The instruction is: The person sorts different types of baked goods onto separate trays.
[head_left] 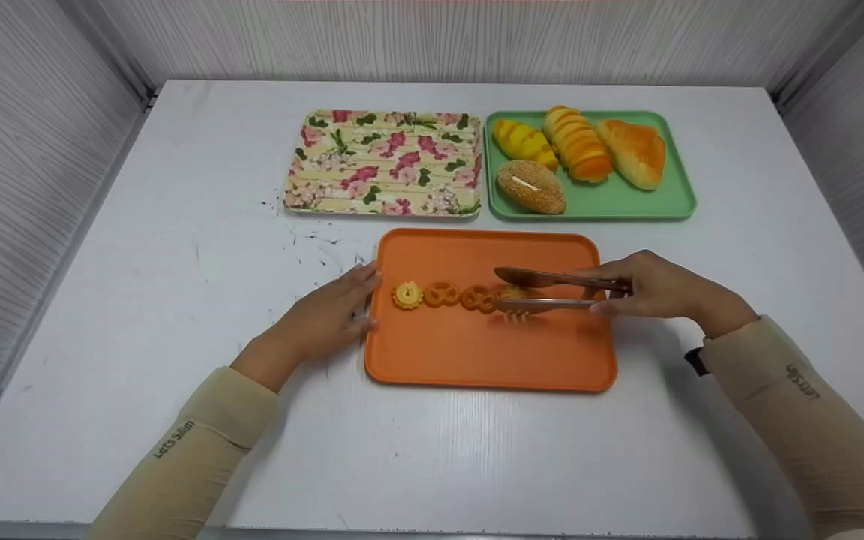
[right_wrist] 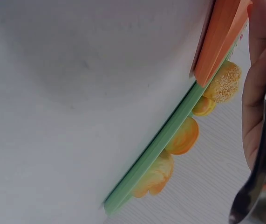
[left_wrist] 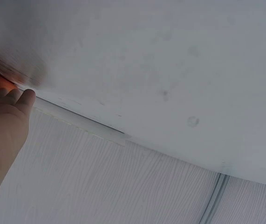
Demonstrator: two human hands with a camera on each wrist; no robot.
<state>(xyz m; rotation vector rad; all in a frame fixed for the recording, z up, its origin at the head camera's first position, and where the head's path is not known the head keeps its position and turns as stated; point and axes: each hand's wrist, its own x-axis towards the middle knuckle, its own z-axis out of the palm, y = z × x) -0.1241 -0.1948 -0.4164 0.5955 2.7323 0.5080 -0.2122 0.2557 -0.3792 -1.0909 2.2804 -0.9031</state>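
Note:
An orange tray (head_left: 477, 352) bears a row of small biscuits: a round scalloped cookie (head_left: 407, 295) at the left, then two pretzel-shaped biscuits (head_left: 442, 294). Another yellowish biscuit (head_left: 511, 292) shows partly between the arms of the metal tongs (head_left: 552, 304). My right hand (head_left: 653, 289) grips these tongs from the right, with their arms spread apart; whether they touch the biscuit I cannot tell. At the tray's left edge my left hand (head_left: 327, 315) rests with extended fingers against the rim. The left wrist view shows those fingers (left_wrist: 26, 99) beside the tray's orange edge.
Behind the orange tray lies a flower-patterned tray (head_left: 379, 161). Right of it, a green tray (head_left: 627, 206) carries several breads, among them a sesame bun (head_left: 531, 186) and a sliced loaf (head_left: 577, 144). All stand on a white table (head_left: 199, 187) with wood-grain panels around it.

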